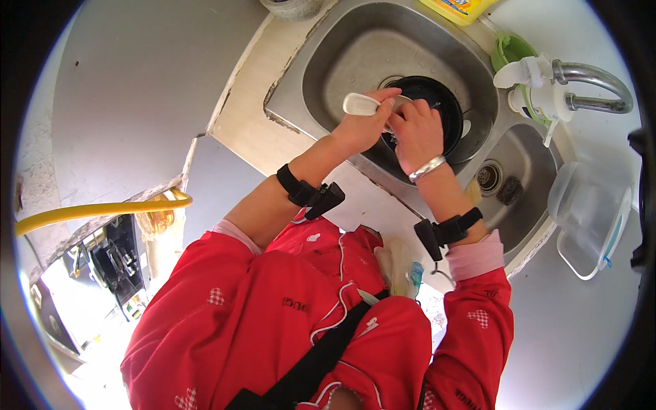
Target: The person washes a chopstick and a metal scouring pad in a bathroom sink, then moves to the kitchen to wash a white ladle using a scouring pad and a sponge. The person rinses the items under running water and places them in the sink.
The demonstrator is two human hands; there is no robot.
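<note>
My left hand is closed around a utensil with a broad white handle, whose handle end points left. Close beside it on the right, my right hand has its fingers bent at the utensil's other end, which is mostly hidden by the fingers; whether it grips it cannot be told. Both hands are over a black round pan or bowl in the large basin of a steel sink. A clear lid or dish lies at the black vessel's right side.
Right of the large basin is a smaller basin with a drain and a dark scouring pad. A curved metal faucet, a green cup and a yellow bottle stand behind. A clear plastic container lies at the right.
</note>
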